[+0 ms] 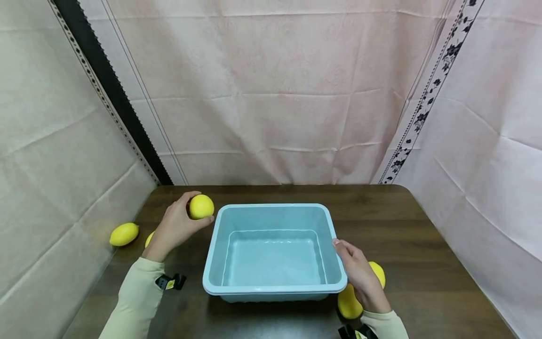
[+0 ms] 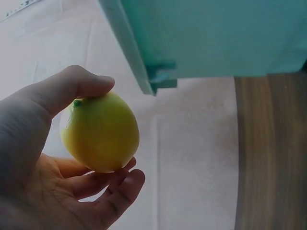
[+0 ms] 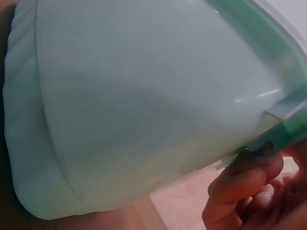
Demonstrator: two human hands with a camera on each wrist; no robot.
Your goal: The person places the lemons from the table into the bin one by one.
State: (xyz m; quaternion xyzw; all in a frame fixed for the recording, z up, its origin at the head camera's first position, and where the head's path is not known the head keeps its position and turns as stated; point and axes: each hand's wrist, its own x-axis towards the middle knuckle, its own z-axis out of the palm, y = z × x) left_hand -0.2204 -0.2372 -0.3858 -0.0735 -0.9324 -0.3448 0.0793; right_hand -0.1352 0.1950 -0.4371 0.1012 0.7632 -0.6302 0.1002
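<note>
A yellow lemon (image 1: 201,206) is pinched between the thumb and fingers of my left hand (image 1: 178,227), just left of the blue plastic basin (image 1: 275,288). In the left wrist view the lemon (image 2: 103,134) shows a small green spot near the thumb, and the basin's rim is close by. My right hand (image 1: 360,270) grips the basin's right rim, thumb on top; in the right wrist view curled fingers (image 3: 240,184) sit under that rim. The basin's inside holds nothing visible.
One lemon (image 1: 124,234) lies at the table's left edge, another (image 1: 149,239) partly behind my left wrist. Two more yellow fruits, one lower (image 1: 349,303) and one higher (image 1: 378,273), lie around my right hand, partly hidden. Pale cloth (image 1: 275,117) hangs around the brown wooden table (image 1: 423,282).
</note>
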